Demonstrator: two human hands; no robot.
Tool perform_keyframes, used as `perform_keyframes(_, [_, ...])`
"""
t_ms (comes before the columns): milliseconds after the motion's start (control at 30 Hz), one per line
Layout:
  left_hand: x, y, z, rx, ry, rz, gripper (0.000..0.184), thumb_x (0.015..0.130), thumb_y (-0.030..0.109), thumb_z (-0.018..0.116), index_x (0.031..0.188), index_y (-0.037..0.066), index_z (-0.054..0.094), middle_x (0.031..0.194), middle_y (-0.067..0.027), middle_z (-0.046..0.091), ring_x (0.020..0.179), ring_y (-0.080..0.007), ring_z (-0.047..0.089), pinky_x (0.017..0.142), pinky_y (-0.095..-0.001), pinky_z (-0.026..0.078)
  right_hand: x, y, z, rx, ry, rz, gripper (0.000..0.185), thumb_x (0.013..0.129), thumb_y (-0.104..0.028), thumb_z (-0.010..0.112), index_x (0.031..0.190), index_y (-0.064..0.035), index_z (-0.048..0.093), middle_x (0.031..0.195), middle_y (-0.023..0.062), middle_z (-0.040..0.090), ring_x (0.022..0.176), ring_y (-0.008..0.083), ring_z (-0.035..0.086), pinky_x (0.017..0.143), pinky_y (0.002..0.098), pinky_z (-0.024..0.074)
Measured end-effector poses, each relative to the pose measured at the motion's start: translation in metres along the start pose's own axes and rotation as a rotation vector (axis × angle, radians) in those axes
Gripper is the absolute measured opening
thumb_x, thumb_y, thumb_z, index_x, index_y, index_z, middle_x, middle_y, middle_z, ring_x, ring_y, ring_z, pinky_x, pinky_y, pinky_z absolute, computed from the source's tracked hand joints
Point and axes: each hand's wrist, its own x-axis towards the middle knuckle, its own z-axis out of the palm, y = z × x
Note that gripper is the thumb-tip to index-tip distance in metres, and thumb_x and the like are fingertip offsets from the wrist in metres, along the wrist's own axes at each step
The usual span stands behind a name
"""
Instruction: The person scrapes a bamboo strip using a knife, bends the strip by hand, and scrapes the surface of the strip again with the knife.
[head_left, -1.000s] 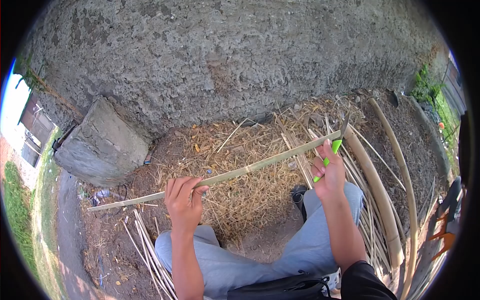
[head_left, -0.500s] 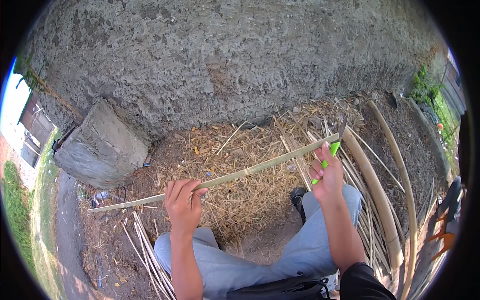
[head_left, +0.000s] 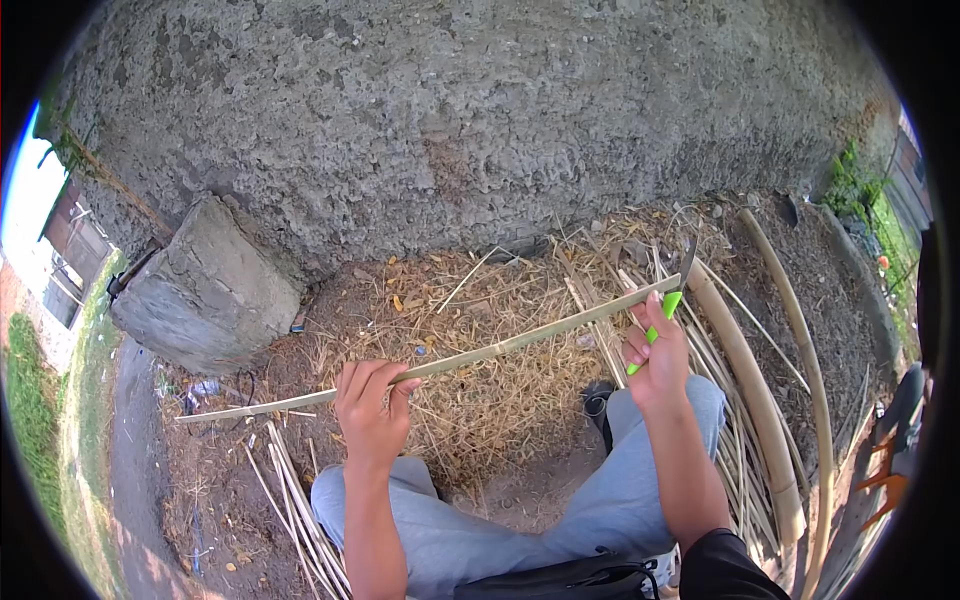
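A long, flat bamboo strip (head_left: 500,348) stretches across the view above my knees, its right end higher than its left. My left hand (head_left: 373,410) pinches the strip left of its middle, thumb and fingers closed on it. Near the right end, my right hand (head_left: 657,350) grips a knife by its green handle (head_left: 655,332). The dark knife blade (head_left: 688,265) points up and meets the end of the strip. My right thumb lies against the strip there.
Thin split sticks (head_left: 735,430) and thick bamboo pieces (head_left: 745,375) lie at the right. More thin sticks (head_left: 300,520) lie by my left knee. A concrete block (head_left: 215,290) stands before the rough wall (head_left: 480,120). Shavings (head_left: 480,410) cover the ground.
The bamboo strip's right end has dropped slightly and my right hand with the knife has shifted a little. My left hand keeps its hold on the strip.
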Motion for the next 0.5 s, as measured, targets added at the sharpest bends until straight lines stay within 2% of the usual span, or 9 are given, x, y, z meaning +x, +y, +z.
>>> perform_keyframes(67, [-0.0004,-0.0003,-0.0004,-0.014,-0.01,-0.011,0.02,0.069,0.0,0.078,0.086,0.0,0.067,0.086,-0.0099,0.064,0.081,-0.0277,0.058,0.071,-0.037,0.046,-0.0015,0.0007,0.0024,0.011,0.004,0.005,0.023,0.101,-0.026,0.053,0.108,-0.0049,0.059,0.089,-0.0029,0.057,0.049,0.0016,0.033,0.042,0.0183,0.0279])
perform_keyframes(100, [-0.0008,-0.0011,0.0,-0.02,-0.014,-0.008,0.02,0.069,0.0,0.078,0.085,0.0,0.066,0.086,-0.0101,0.063,0.08,-0.0278,0.059,0.071,-0.037,0.047,-0.0014,0.0011,0.0026,0.012,0.002,0.004,0.023,0.101,-0.026,0.053,0.108,-0.0049,0.059,0.089,-0.0029,0.057,0.049,0.0016,0.033,0.042,0.0183,0.0279])
perform_keyframes(300, [-0.0033,-0.0032,0.0015,-0.053,-0.026,-0.026,0.018,0.071,-0.002,0.076,0.086,-0.001,0.065,0.086,-0.011,0.063,0.076,-0.0259,0.062,0.066,-0.0344,0.051,-0.0012,0.0018,0.0024,0.007,0.001,0.004,0.022,0.1,-0.027,0.054,0.109,-0.0066,0.057,0.097,-0.0015,0.062,0.048,0.0015,0.033,0.041,0.0181,0.0287])
perform_keyframes(367, [-0.0044,-0.0037,0.0026,-0.059,-0.034,-0.044,0.018,0.072,-0.003,0.076,0.086,-0.002,0.065,0.086,-0.0112,0.063,0.074,-0.0249,0.063,0.064,-0.0331,0.052,0.0006,0.0027,-0.0007,-0.002,-0.021,0.008,0.018,0.101,-0.028,0.053,0.105,-0.0111,0.057,0.112,0.0041,0.064,0.05,0.0018,0.032,0.043,0.0188,0.0287])
perform_keyframes(433, [-0.0056,-0.0046,0.0051,-0.103,-0.014,-0.036,0.016,0.071,0.0,0.077,0.082,0.001,0.066,0.082,-0.0082,0.063,0.065,-0.0232,0.063,0.057,-0.0336,0.049,-0.0006,0.0018,0.0009,0.001,-0.021,0.009,0.018,0.101,-0.028,0.053,0.105,-0.0114,0.057,0.111,0.0036,0.063,0.05,0.0017,0.032,0.043,0.0187,0.0285])
perform_keyframes(500, [-0.0057,-0.0008,0.0054,-0.129,-0.029,-0.056,0.015,0.072,-0.001,0.076,0.082,0.001,0.066,0.082,-0.0077,0.063,0.064,-0.0216,0.063,0.055,-0.0324,0.049,-0.0008,0.0014,0.0012,0.005,-0.02,0.01,0.018,0.101,-0.029,0.053,0.105,-0.0116,0.057,0.111,0.0031,0.063,0.05,0.0016,0.033,0.043,0.0186,0.0283])
